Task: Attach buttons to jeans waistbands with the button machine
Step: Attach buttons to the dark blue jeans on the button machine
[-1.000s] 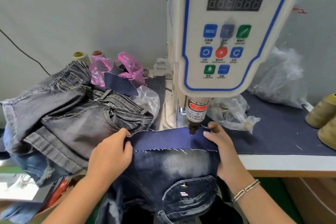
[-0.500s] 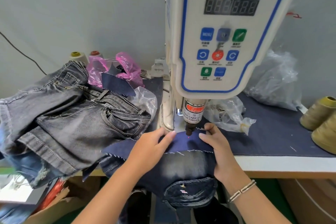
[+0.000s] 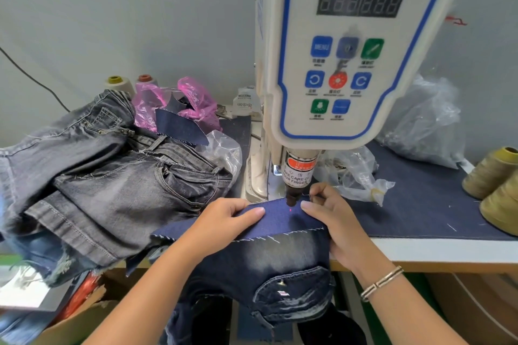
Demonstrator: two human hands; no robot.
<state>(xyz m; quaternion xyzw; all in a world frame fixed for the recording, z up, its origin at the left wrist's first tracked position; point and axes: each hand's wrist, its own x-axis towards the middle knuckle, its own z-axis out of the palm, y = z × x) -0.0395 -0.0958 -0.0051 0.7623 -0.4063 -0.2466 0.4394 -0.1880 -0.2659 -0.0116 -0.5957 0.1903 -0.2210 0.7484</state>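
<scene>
Now the left hand (image 3: 224, 221) has slid right, fingers flat on the waistband (image 3: 280, 221); right hand (image 3: 333, 218) still pinches it just beside the punch (image 3: 291, 199).

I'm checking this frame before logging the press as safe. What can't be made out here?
- Lower die: head view, hidden by the waistband.
- Any button loaded: punch tip too small and dark to tell.
- Display: digits unlit, no reading.
- Left hand thumb: under the fabric.
- Right hand: what its fingertips pinch is too small to tell.
- Button machine: top cut off by the frame edge.
</scene>
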